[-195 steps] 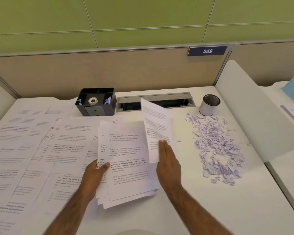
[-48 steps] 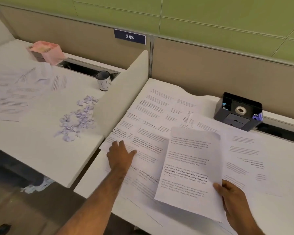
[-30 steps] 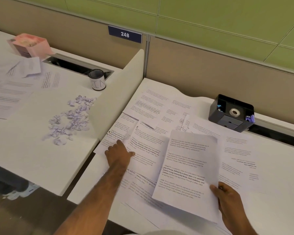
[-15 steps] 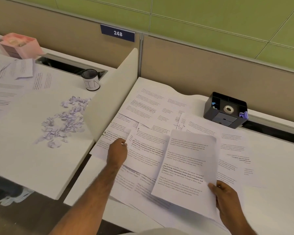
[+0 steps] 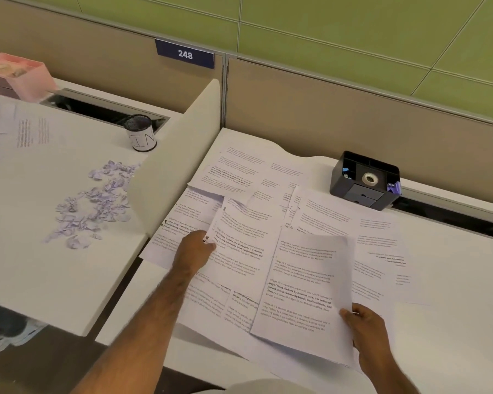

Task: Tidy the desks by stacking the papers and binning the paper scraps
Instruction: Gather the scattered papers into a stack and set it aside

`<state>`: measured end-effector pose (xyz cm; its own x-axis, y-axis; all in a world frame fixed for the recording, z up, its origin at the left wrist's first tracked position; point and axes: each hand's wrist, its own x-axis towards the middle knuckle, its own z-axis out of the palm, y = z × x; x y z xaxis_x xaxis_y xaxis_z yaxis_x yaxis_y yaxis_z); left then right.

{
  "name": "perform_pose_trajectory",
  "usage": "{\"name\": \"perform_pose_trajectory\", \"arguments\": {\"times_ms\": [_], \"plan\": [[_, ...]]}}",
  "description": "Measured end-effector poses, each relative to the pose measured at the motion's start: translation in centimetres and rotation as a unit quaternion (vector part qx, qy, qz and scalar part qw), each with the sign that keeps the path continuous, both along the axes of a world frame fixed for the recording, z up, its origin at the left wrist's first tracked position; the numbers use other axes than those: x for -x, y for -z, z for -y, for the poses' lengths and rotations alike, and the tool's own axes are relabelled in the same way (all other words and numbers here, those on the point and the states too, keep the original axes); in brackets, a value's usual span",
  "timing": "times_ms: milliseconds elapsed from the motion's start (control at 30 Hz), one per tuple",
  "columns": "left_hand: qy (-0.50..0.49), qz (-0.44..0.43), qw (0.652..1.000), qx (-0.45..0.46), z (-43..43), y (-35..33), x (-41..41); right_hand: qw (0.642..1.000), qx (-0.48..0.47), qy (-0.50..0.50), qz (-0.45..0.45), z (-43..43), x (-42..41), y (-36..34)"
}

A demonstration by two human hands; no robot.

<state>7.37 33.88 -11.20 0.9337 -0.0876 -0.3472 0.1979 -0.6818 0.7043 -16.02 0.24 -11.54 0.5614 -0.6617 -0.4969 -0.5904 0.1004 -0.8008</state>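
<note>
We are performing the stacking step. Our left hand is pinching the edge of a thin white printed sheet lying on the white laminate desk. Our right hand is gripping the sheaf of white printed pages by its lower corner. Next, we judge, the limp sheet is going onto the sheaf, edges squared. Crumpled lilac paper scraps are lying on the adjoining desk.

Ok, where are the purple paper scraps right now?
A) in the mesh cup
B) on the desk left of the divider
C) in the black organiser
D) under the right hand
B: the paper scraps lie loose on the left desk, beside the white divider and in front of the mesh cup.
</note>
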Motion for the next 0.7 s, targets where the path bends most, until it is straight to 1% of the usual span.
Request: {"name": "perform_pose_trajectory", "arguments": {"times_ms": [133,233,500,700], "plan": [[0.021,0.053,0.998,-0.009,-1.3,-1.9,-0.1,1.0,0.002,0.003,-0.013,0.4,0.5,0.5],[0.018,0.064,0.998,0.0,-2.4,-3.2,-0.4,1.0,0.009,0.004,-0.017,0.6,0.7,0.6],[-0.032,0.026,0.997,0.062,-4.3,-4.8,-0.3,1.0,0.013,0.007,-0.025,0.3,0.6,0.1],[-0.076,-0.021,0.984,0.16,-4.5,-4.9,0.5,0.999,0.02,0.002,-0.029,-0.2,0.5,-0.3]]}}
